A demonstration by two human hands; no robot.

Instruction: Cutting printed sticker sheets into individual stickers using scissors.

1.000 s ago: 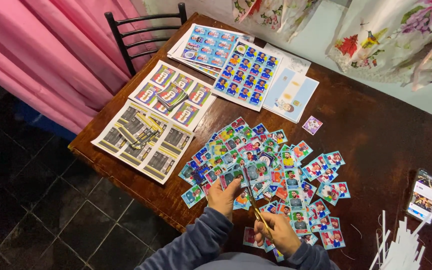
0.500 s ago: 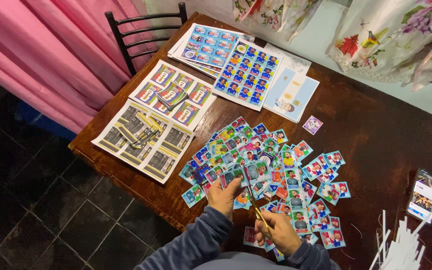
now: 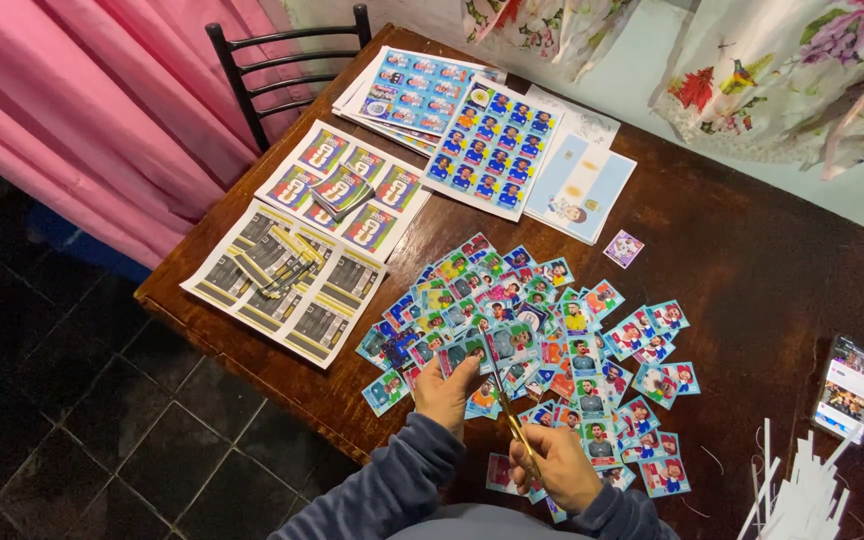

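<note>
My left hand [image 3: 445, 392] pinches a strip of printed sticker cards [image 3: 492, 347] just above the table's near edge. My right hand [image 3: 558, 462] grips a pair of scissors [image 3: 505, 402] whose blades reach up into that strip. Under and around both hands lies a spread pile of cut colourful sticker cards [image 3: 552, 340]. One loose card [image 3: 623, 248] lies apart, further back on the dark wooden table [image 3: 752, 270].
Uncut sheets lie at the far left: grey-yellow ones [image 3: 285, 275], red-purple ones [image 3: 344, 188], blue ones [image 3: 487, 145] and a pale sheet [image 3: 580, 180]. A phone [image 3: 846, 387] and white paper strips [image 3: 802, 490] lie at the right. A black chair [image 3: 282, 70] stands by pink curtains [image 3: 82, 110].
</note>
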